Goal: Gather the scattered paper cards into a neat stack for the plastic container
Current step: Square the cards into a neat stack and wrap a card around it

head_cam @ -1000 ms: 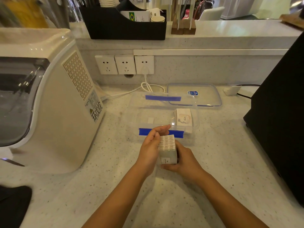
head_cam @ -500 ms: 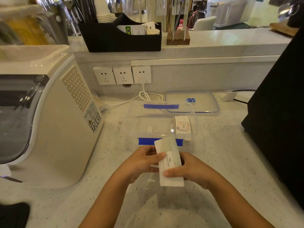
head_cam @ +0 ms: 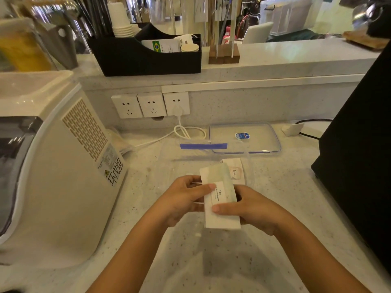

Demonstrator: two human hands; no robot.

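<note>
I see the stack of cards (head_cam: 220,199) held up over the counter (head_cam: 285,187), just in front of the clear container (head_cam: 167,157). My left hand (head_cam: 182,199) and right hand (head_cam: 251,210) both grip it. The lid (head_cam: 245,137) lies behind.

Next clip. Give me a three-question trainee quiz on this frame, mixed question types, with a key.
1. True or false: both the left hand and the right hand hold the card stack.
2. Where is the container lid? A) clipped on the container B) flat on the counter behind the container C) in a hand
3. Fill in: the card with "love" lies inside the clear plastic ____.

Key: 1 true; 2 B; 3 container.
</note>
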